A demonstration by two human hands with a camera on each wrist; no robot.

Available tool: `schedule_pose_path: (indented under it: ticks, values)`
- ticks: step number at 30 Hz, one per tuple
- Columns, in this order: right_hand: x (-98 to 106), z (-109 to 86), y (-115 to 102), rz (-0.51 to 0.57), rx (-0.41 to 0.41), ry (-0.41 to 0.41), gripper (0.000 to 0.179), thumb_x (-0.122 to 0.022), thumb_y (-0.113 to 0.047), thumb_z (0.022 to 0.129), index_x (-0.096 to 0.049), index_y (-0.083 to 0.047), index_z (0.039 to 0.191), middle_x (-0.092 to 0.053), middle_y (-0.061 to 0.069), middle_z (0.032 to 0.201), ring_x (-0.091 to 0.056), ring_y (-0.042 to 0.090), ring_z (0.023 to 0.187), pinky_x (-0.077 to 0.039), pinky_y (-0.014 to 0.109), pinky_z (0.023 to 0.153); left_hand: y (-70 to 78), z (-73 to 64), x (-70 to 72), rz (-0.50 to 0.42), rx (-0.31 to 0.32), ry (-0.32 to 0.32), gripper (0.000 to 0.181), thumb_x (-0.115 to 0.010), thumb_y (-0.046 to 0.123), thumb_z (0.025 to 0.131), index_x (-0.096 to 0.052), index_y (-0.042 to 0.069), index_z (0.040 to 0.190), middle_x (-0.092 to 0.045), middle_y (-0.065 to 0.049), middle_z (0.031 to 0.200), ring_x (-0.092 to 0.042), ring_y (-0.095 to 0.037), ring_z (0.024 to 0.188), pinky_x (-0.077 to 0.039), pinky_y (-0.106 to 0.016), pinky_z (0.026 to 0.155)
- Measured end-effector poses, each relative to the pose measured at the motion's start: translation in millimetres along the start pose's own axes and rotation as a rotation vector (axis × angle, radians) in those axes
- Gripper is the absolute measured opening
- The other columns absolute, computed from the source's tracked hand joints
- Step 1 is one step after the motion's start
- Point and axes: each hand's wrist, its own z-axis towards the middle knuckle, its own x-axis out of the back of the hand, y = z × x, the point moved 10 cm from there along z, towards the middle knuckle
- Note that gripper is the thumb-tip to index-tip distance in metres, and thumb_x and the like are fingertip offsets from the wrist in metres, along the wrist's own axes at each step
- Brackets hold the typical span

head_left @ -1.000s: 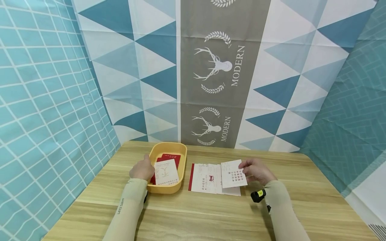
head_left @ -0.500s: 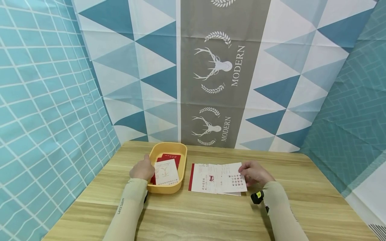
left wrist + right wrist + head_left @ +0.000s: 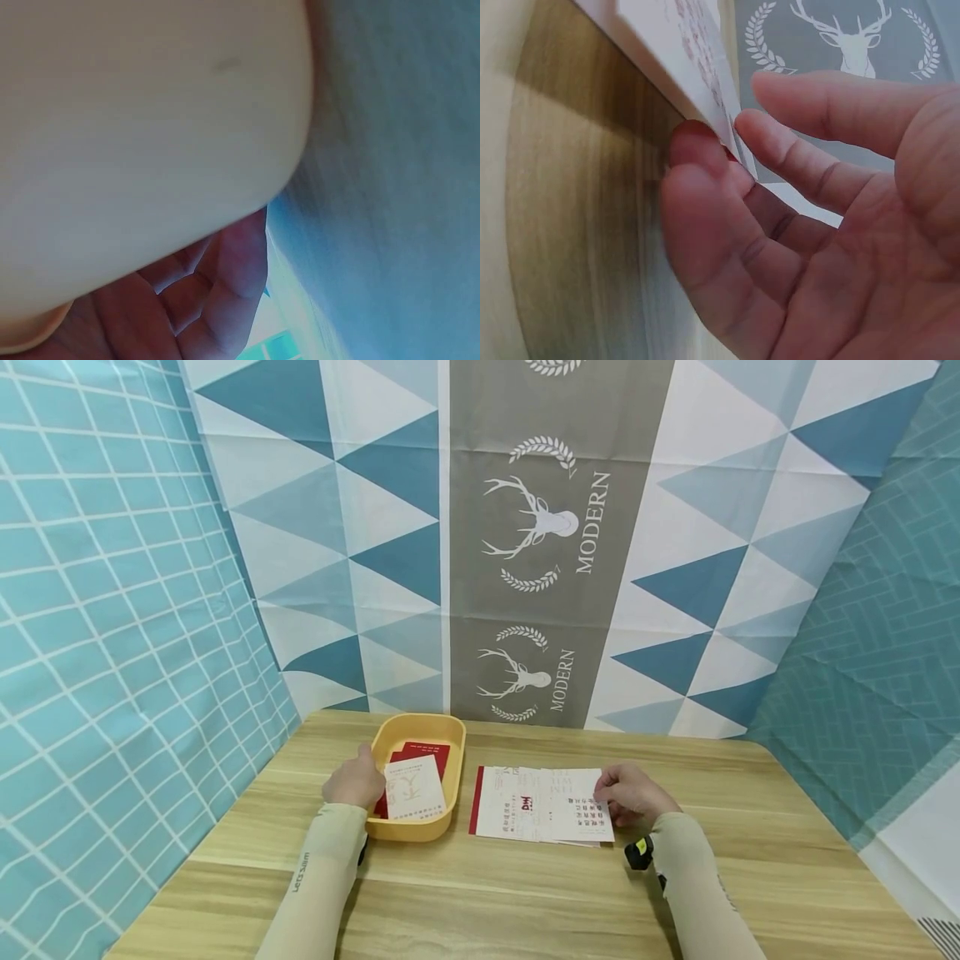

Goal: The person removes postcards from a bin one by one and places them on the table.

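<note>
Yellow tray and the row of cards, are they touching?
Apart. The head view shows bare tabletop between the yellow tray and the row of cards.

In front of the yellow tray (image 3: 408,832), bare tabletop (image 3: 480,910) leaves a wide lane between the sleeves (image 3: 311,877). To its right, a narrow strip of wood separates it from the cards (image 3: 540,806), whose far end the right hand (image 3: 633,795) blocks; the left hand (image 3: 354,779) obstructs its left wall.

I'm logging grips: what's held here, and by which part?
The left hand grips the yellow bin by its left side. The right hand touches the right edge of the top card; whether it pinches cannot be told.
</note>
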Motion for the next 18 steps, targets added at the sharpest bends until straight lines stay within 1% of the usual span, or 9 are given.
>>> schedule_pose_path:
  ticks: [5,10,18]
  values:
    - [0.1,2.6,1.3,-0.019,0.018,0.011,0.008,-0.069,-0.002,0.088,-0.064,0.0,0.094,-0.063,0.01,0.082,-0.055,0.02,0.06,-0.045,0.028,0.051,0.8,-0.9,0.5,-0.002,0.003,-0.005,0.058,-0.051,0.014,0.099,-0.029,-0.002,0.15,-0.066,-0.028,0.107,-0.062,-0.037,0.082,-0.054,-0.06,0.082]
    - [0.4,3.3,1.0,-0.053,0.024,0.026,0.009,-0.071,-0.003,0.087,-0.063,-0.002,0.091,-0.06,0.008,0.079,-0.05,0.019,0.058,-0.038,0.027,0.051,1.7,-1.8,1.4,0.003,0.004,-0.007,0.057,-0.05,0.014,0.099,-0.029,-0.003,0.149,-0.066,-0.028,0.108,-0.063,-0.037,0.082,-0.054,-0.061,0.082]
    - [0.1,4.0,-1.6,-0.083,0.037,0.031,0.009,-0.072,-0.002,0.087,-0.063,-0.002,0.086,-0.059,0.007,0.073,-0.048,0.017,0.054,-0.038,0.026,0.049,2.3,-2.4,1.8,0.005,0.006,0.001,0.056,-0.051,0.014,0.099,-0.03,-0.003,0.148,-0.065,-0.028,0.107,-0.062,-0.037,0.081,-0.054,-0.061,0.083]
